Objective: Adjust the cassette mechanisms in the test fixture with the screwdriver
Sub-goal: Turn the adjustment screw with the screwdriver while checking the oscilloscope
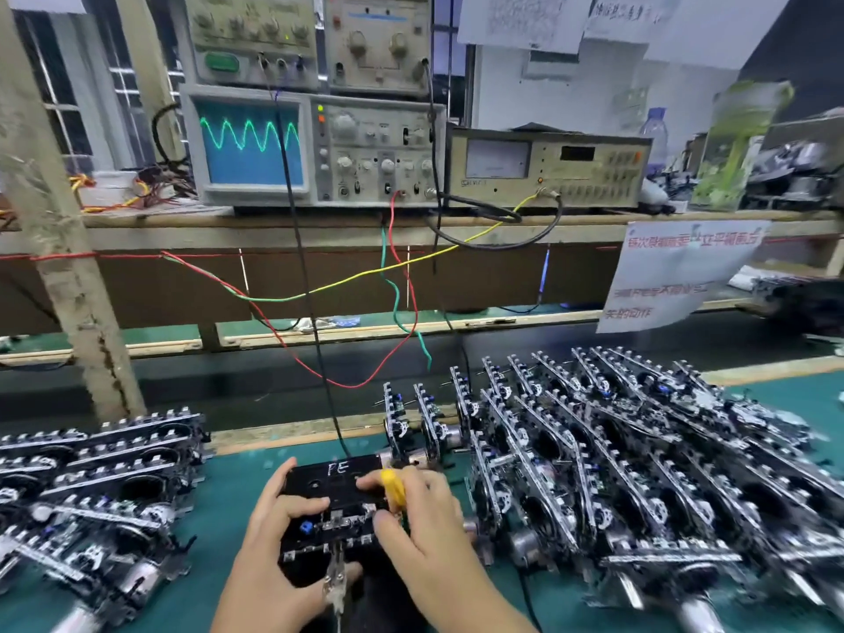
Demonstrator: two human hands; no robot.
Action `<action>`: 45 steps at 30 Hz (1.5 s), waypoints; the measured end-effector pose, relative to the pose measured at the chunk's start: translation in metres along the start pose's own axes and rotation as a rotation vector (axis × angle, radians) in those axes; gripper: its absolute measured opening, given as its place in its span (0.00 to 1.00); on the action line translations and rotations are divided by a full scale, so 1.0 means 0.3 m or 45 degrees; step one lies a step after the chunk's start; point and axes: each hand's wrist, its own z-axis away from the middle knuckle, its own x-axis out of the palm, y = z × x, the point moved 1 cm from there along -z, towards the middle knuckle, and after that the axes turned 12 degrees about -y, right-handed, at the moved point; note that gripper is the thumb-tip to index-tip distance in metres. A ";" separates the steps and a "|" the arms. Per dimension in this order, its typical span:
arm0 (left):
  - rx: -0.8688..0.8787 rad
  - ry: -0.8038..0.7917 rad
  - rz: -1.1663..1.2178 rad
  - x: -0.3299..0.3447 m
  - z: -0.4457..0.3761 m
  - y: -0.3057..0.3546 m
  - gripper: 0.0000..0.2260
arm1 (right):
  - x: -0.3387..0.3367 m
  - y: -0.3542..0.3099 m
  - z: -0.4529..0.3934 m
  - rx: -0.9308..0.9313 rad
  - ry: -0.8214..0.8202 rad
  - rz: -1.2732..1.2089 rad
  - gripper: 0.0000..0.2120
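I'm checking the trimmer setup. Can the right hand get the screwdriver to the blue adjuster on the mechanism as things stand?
Probably yes. The right hand holds the yellow-handled screwdriver just right of the blue adjuster, which lies uncovered; the left hand grips beside it.

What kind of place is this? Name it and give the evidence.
Most likely an electronics factory test bench: an oscilloscope showing a green wave, rows of cassette mechanisms on the green mat, and the right hand holding a yellow-handled screwdriver.

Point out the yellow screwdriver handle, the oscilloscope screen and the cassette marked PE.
yellow screwdriver handle (393, 488), head view, middle of the handle
oscilloscope screen (251, 146), head view, centre of the blue display
cassette marked PE (335, 477), head view, black top face
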 end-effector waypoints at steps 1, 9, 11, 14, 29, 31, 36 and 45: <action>-0.003 0.000 0.010 -0.001 -0.001 0.010 0.27 | -0.003 0.002 0.008 -0.023 -0.047 -0.026 0.22; -0.098 -0.060 0.044 -0.009 0.015 0.071 0.31 | -0.002 -0.017 0.034 -0.073 -0.082 0.104 0.25; -0.095 -0.067 0.056 -0.014 0.018 0.086 0.29 | 0.014 -0.013 0.031 -0.061 -0.048 0.101 0.25; -0.113 -0.064 0.081 -0.019 0.019 0.097 0.28 | 0.025 -0.010 0.031 -0.043 -0.032 0.068 0.25; -0.171 -0.057 0.100 -0.016 0.021 0.115 0.30 | 0.028 0.001 0.036 -0.004 -0.007 -0.002 0.22; -0.178 -0.060 0.108 -0.017 0.021 0.121 0.30 | 0.030 0.002 0.037 -0.004 0.004 -0.014 0.22; -0.216 -0.075 0.101 -0.020 0.019 0.112 0.31 | 0.027 0.016 0.032 -0.022 0.009 -0.023 0.22; -0.212 -0.382 0.104 -0.130 -0.002 0.128 0.20 | -0.007 0.021 0.020 -0.038 0.018 -0.036 0.20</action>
